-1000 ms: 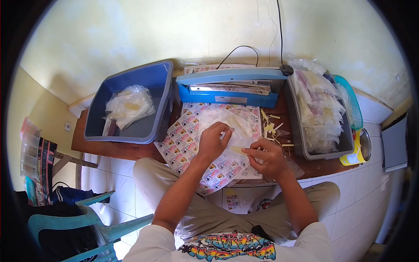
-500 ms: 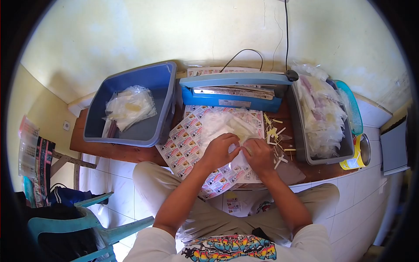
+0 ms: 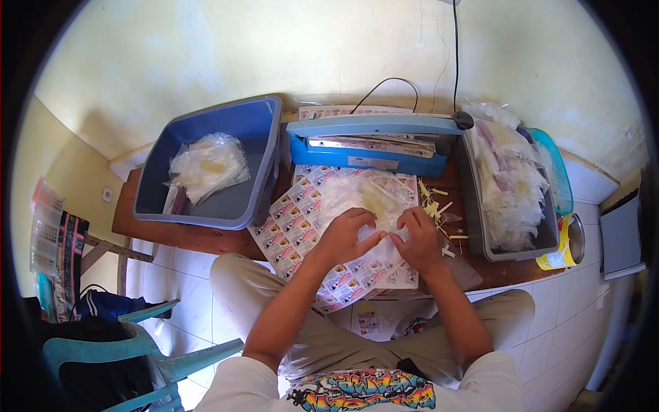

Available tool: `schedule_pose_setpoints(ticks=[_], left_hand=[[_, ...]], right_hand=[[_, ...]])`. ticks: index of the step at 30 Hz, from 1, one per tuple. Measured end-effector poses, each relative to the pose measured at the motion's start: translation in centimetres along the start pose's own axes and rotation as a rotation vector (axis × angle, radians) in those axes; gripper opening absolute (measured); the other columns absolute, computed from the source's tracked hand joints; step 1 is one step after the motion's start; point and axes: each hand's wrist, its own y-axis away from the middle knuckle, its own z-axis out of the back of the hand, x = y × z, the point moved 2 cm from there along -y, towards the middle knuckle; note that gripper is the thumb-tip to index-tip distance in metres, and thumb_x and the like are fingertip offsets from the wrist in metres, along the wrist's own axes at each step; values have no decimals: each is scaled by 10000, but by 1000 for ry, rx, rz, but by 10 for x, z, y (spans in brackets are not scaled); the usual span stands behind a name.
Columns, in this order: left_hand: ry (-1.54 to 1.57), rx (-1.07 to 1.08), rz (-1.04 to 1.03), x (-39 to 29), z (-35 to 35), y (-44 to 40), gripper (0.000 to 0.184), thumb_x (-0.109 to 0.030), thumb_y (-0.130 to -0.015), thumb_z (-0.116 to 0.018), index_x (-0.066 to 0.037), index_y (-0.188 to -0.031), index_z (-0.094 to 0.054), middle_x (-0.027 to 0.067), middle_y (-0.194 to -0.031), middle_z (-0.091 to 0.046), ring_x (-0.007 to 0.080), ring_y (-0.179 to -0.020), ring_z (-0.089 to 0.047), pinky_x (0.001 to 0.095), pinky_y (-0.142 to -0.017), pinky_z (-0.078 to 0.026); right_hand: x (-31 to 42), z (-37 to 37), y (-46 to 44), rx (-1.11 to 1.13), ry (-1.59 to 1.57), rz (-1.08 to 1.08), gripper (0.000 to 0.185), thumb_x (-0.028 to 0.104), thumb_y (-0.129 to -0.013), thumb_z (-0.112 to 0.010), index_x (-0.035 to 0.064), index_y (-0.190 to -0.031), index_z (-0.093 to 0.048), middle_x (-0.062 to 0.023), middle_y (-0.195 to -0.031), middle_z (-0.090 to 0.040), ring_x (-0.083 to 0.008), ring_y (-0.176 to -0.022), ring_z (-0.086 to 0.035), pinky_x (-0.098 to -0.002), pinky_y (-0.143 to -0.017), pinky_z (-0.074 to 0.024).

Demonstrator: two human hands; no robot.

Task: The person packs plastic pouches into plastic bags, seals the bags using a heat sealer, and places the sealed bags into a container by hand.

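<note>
On the printed label sheets in front of me lies a clear plastic bag (image 3: 376,199) with something pale yellowish inside. My left hand (image 3: 349,237) is at the bag's near left edge, fingers curled over the plastic and thumb pointing right. Opposite it, my right hand (image 3: 420,242) bends its fingers over the right edge, its thumb tip close to the left one. The exact grip is partly hidden by the fingers. Just behind the bag stands a blue impulse sealer (image 3: 371,160) with its long lever arm (image 3: 374,124).
At left, a blue-grey tub (image 3: 257,185) holds some filled bags (image 3: 209,168). A grey tub (image 3: 508,255) at right is heaped with more. Yellow strips (image 3: 430,209) lie beside the label sheets (image 3: 292,233). A yellow can (image 3: 564,247) and a teal plastic chair (image 3: 137,350) are nearby.
My right hand has shifted slightly right and its fingers have lifted off the earlier pinch near the left hand. My left hand stays almost in place. The view has shifted slightly.
</note>
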Motion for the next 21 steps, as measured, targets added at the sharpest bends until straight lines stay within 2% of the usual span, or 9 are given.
schedule_pose_setpoints(ticks=[1,3,7,11,13,14,16,19,21], left_hand=[[16,0,13,0,0,0,224,-234,-949,-786,-20,-959,-721,169,-1161,-764,366,-1090,-724,421,-969,-571],[17,11,23,-1,0,1,235,-247,-969,-774,-17,-960,-726,176,-1147,-764,371,-1085,-724,420,-958,-571],[47,26,67,0,-1,0,211,-219,-1005,-743,-10,-988,-731,189,-1080,-764,385,-1061,-724,428,-937,-572],[48,-89,126,17,-10,1,184,-167,-991,-751,-7,-1079,-725,192,-1117,-750,385,-1069,-719,431,-935,-571],[-21,-190,81,21,-9,-1,319,-140,-949,-788,-13,-1223,-684,202,-1256,-707,393,-1181,-680,432,-998,-552],[-22,-190,82,22,-11,0,319,-140,-949,-788,-13,-1223,-684,202,-1256,-707,393,-1181,-680,432,-998,-552],[-184,-287,43,17,-10,0,532,-161,-922,-800,30,-1374,-595,224,-1422,-608,421,-1321,-578,463,-1089,-500],[-262,-160,102,28,-20,3,687,-149,-907,-805,57,-1498,-521,247,-1540,-545,447,-1452,-490,491,-1186,-426],[-314,-139,91,31,-28,7,696,-165,-929,-776,71,-1521,-497,250,-1576,-519,440,-1490,-457,502,-1204,-402]], right_hand=[[4,3,-3,1,0,0,459,102,-733,-913,70,-1127,-680,-153,-1237,-692,-371,-1170,-667,-461,-974,-541],[14,11,-11,-249,59,124,507,124,-720,-926,85,-1169,-692,-122,-1261,-688,-355,-1193,-654,-457,-1016,-517],[-1,-1,-17,-130,7,102,542,118,-731,-918,84,-1225,-700,-117,-1243,-702,-353,-1218,-641,-481,-1068,-485],[-14,-20,-18,-78,-40,86,564,104,-741,-907,72,-1264,-696,-135,-1201,-718,-355,-1135,-685,-464,-1002,-535],[-12,-21,-18,-70,-92,48,555,95,-745,-901,64,-1259,-694,-143,-1184,-721,-357,-1103,-700,-457,-976,-552],[-11,-22,-18,-79,-115,45,553,82,-745,-898,58,-1257,-691,-153,-1183,-716,-366,-1072,-707,-456,-961,-562],[-6,-19,-18,-86,-137,44,551,68,-745,-895,51,-1255,-689,-163,-1182,-712,-376,-1041,-714,-454,-946,-571],[0,-17,-18,-71,-201,32,575,49,-741,-895,40,-1275,-682,-187,-1202,-694,-401,-1086,-699,-465,-980,-564],[2,-17,-18,-66,-220,45,622,35,-732,-899,33,-1313,-673,-203,-1243,-669,-414,-1141,-681,-460,-1002,-561]])
